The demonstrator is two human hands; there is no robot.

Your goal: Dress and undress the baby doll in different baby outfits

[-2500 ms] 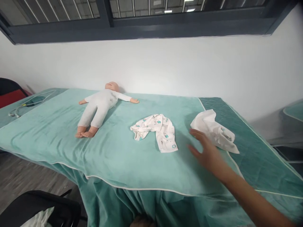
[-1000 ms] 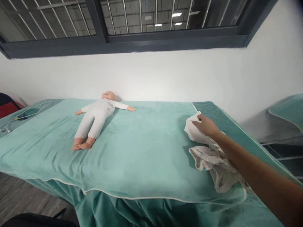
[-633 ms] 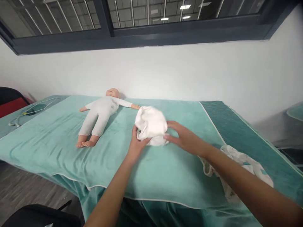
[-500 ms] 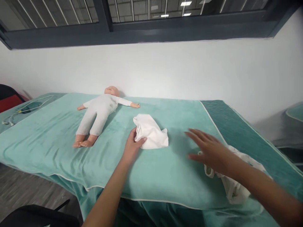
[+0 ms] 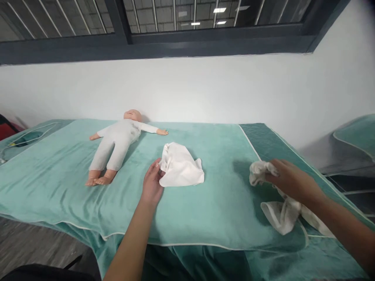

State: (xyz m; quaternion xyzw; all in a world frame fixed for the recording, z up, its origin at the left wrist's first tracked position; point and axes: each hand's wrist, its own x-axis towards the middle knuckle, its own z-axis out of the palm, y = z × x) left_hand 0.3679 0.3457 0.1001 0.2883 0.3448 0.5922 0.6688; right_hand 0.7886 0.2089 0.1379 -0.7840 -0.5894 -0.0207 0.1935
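My left hand is at the left edge of a white cloth, its fingers curled against that edge. The cloth lies bunched on the light green blanket. On the right, my right hand grips a crumpled off-white baby garment by one bunched end, lifting that end above the blanket while the rest trails under my forearm. A baby doll in a white bodysuit lies on its back to the left, arms spread and bare feet toward me.
The green blanket covers the table and hangs over its front edge. A white wall rises behind, below a dark window frame. At far left lies a pale cord; at right stands another green-covered surface.
My right hand has moved right and down onto the garment, closed on it and raised one end. My left hand has stayed at the white cloth; its thumb no longer lies on top.
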